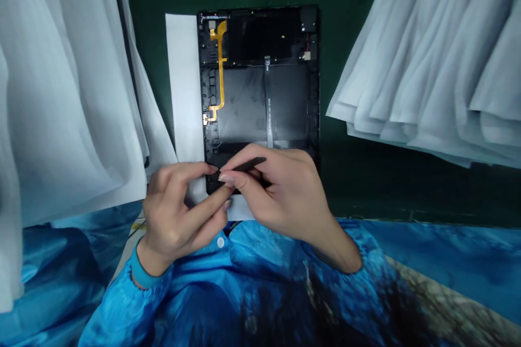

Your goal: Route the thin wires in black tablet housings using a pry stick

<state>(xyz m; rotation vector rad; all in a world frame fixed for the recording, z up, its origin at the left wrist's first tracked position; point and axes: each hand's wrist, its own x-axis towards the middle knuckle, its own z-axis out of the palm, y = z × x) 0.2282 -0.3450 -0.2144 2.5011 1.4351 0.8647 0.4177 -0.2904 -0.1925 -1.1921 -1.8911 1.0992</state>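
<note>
Pinching the thin black tool (248,164) in my right hand (285,195), I work the near edge of the opened tablet (260,97) — left hand (179,211) steadying, fingertips seemingly pressed there — keeping the tip shallow.

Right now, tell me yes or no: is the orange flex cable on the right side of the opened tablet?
No, the orange flex cable runs down the left side of the opened tablet, far from the hands at its near edge.

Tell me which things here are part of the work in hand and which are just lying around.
In hand:
opened tablet
black tool, held by right hand
left hand, at the tablet's lower edge
white sheet under the tablet

Lying about:
white pouches, left
white pouches, right
</note>
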